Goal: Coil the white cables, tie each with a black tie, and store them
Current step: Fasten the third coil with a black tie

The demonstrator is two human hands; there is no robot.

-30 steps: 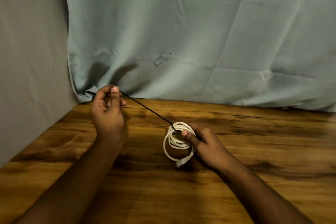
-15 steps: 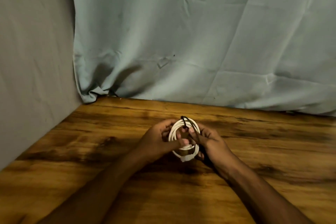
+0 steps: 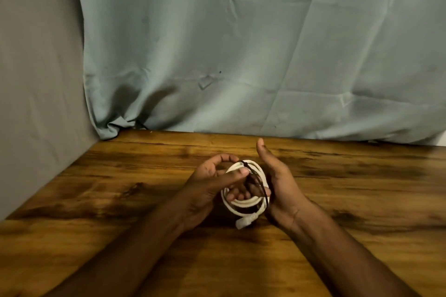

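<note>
cable coil [image 3: 243, 202] sits between both hands above the table [image 3: 120, 200]; curtain [image 3: 241, 55] hangs behind.

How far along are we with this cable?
Coiling looks done: the white cable sits looped between the left hand and right hand. In hand: the black tie runs across the coil, not visibly knotted. Left: finish tying, then store; no container shows.
</note>
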